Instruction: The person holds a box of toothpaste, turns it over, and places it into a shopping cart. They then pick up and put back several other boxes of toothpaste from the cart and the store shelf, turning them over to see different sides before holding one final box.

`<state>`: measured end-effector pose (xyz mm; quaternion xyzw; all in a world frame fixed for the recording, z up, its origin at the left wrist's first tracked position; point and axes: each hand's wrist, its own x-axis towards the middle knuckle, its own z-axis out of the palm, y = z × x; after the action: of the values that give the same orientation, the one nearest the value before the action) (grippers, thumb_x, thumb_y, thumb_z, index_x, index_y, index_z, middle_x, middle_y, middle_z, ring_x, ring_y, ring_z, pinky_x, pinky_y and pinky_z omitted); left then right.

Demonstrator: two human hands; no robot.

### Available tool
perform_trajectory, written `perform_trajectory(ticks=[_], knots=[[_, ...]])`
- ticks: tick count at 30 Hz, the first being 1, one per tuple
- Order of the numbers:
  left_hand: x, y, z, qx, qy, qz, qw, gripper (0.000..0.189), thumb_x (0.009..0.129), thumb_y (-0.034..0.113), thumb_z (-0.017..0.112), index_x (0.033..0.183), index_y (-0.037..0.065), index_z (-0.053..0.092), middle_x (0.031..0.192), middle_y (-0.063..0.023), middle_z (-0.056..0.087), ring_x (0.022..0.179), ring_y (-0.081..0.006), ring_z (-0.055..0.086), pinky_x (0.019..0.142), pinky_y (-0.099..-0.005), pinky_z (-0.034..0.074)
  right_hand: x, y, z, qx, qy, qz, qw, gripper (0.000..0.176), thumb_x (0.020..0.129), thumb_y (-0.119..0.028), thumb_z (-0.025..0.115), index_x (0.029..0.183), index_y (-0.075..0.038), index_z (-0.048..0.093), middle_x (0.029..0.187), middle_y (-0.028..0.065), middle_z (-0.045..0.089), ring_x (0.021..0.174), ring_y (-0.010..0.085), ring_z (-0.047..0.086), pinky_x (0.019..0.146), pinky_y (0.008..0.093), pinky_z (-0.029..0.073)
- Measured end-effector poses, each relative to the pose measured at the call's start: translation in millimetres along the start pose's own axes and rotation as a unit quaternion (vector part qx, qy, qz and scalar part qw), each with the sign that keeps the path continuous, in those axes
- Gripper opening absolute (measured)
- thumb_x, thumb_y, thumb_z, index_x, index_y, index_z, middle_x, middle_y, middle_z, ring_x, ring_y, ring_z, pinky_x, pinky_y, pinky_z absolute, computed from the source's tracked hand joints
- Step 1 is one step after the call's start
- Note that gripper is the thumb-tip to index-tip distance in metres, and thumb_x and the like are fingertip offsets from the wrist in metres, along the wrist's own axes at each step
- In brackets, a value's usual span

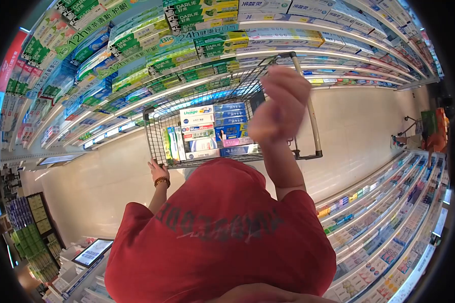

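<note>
My left hand point(160, 172), with a beaded bracelet point(162, 181) on its wrist, is at the near left corner of a wire shopping cart point(156, 139), its fingers curled over the rim. Raised above the right end of the cart, my right hand point(282, 103) is blurred by motion. Its fingers look bent, and whether they hold anything cannot be made out. Inside the cart lie stacked white boxes point(197, 115), blue boxes point(230, 114) and upright green and white boxes point(173, 144).
Shelves of green boxes point(131, 76) and white boxes point(308, 38) run along the front. More shelves point(384, 222) stand at the lower right. A screen point(92, 252) is at the lower left. The cart's handle bar point(314, 121) is on the right.
</note>
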<state>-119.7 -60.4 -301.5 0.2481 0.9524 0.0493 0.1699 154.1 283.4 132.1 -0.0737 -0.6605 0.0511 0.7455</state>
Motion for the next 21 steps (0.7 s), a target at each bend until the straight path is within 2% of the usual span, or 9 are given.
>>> perform_trajectory(ticks=[1,2,5,7,10,11,17,21], knots=[[-9.8,10.5,-11.0,0.000,0.015,-0.021,1.000,0.078,0.092,0.022,0.060,0.156,0.011,0.017,0.159,-0.0252,0.022,0.123,-0.0440,0.052,0.099,-0.0507,0.048,-17.5,39.6,15.5,-0.049,-0.116,0.015,0.992,0.020,0.094,-0.016,0.056,0.111,-0.006,0.062,0.096,0.0102,0.064,0.098,0.0319,0.061,0.088,0.0440,0.048],[-15.7,13.1,-12.8,-0.003,0.036,-0.029,0.999,0.077,0.092,0.021,0.060,0.155,0.010,0.018,0.158,-0.0253,0.022,0.125,-0.0435,0.051,0.100,-0.0503,0.048,-36.8,77.8,33.2,-0.077,-0.183,0.049,0.979,0.028,0.087,-0.011,0.066,0.114,-0.007,0.063,0.101,0.0108,0.064,0.102,0.0328,0.060,0.092,0.0454,0.047],[-27.7,18.3,-16.9,-0.014,0.083,-0.047,0.995,0.076,0.090,0.017,0.060,0.154,0.007,0.021,0.158,-0.0256,0.022,0.129,-0.0420,0.047,0.103,-0.0489,0.046,-69.9,176.7,68.6,-0.205,-0.264,0.002,0.942,0.038,0.085,-0.018,0.071,0.121,-0.008,0.060,0.114,0.0095,0.062,0.111,0.0320,0.056,0.097,0.0478,0.045],[-40.6,17.8,-20.1,-0.025,0.093,-0.052,0.994,0.075,0.089,0.013,0.060,0.153,0.004,0.022,0.158,-0.0257,0.023,0.131,-0.0412,0.045,0.105,-0.0479,0.044,-67.1,210.6,86.3,-0.267,-0.302,-0.037,0.915,0.044,0.085,-0.022,0.072,0.125,-0.009,0.059,0.123,0.0093,0.060,0.121,0.0298,0.052,0.100,0.0492,0.043],[-59.5,7.0,-10.5,-0.033,0.080,-0.076,0.993,0.075,0.086,0.008,0.059,0.152,0.003,0.023,0.157,-0.0261,0.024,0.132,-0.0420,0.043,0.107,-0.0471,0.042,-35.2,219.8,103.8,-0.258,-0.332,-0.043,0.906,0.055,0.082,-0.020,0.070,0.131,-0.005,0.053,0.125,0.0225,0.054,0.119,0.0405,0.050,0.105,0.0503,0.039],[-67.3,2.0,-6.9,-0.032,0.086,-0.074,0.993,0.077,0.083,0.007,0.059,0.152,0.003,0.025,0.157,-0.0264,0.024,0.132,-0.0425,0.043,0.108,-0.0473,0.041,-41.3,235.9,111.8,-0.261,-0.366,-0.028,0.893,0.061,0.079,-0.021,0.070,0.134,-0.004,0.051,0.133,0.0242,0.048,0.127,0.0428,0.043,0.111,0.0535,0.032],[-113.0,-33.9,6.9,-0.010,0.003,-0.164,0.986,0.080,0.081,0.009,0.061,0.153,0.005,0.023,0.158,-0.0236,0.023,0.133,-0.0416,0.042,0.108,-0.0473,0.042,-38.1,265.4,126.1,-0.246,-0.396,-0.031,0.884,0.054,0.081,-0.020,0.068,0.129,-0.003,0.053,0.128,0.0196,0.052,0.125,0.0386,0.046,0.112,0.0529,0.031],[-125.3,-43.4,2.8,0.024,-0.034,-0.219,0.975,0.080,0.082,0.009,0.060,0.153,0.007,0.024,0.160,-0.0202,0.023,0.134,-0.0395,0.042,0.106,-0.0465,0.044,-49.6,286.2,128.2,-0.313,-0.355,-0.139,0.870,0.049,0.082,-0.017,0.067,0.126,-0.002,0.054,0.121,0.0186,0.056,0.121,0.0368,0.050,0.109,0.0524,0.035]])
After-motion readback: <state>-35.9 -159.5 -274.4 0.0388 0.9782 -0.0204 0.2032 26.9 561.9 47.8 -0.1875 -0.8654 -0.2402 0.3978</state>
